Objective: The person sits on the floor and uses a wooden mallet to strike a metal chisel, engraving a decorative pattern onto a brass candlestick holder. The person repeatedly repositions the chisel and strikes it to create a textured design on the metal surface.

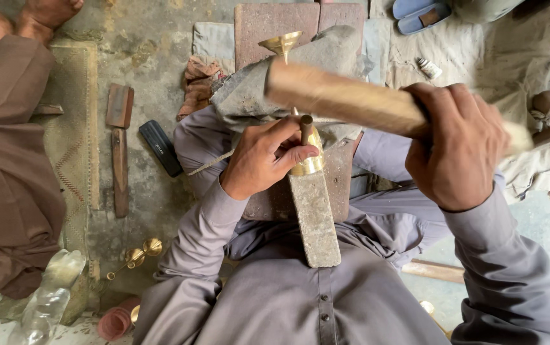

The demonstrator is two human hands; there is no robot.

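While the left hand (259,160) pinches a brass piece (309,156) and punch (305,128), the right hand (457,147) grips a wooden mallet (345,99) above them.

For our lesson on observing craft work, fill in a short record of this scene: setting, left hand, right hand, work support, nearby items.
setting: person seated on a concrete floor
left hand: steadies a small dark rod on a shiny brass piece
right hand: grips a blurred wooden mallet handle
work support: long grey metal bar
nearby items: brass cone, clear plastic bottle
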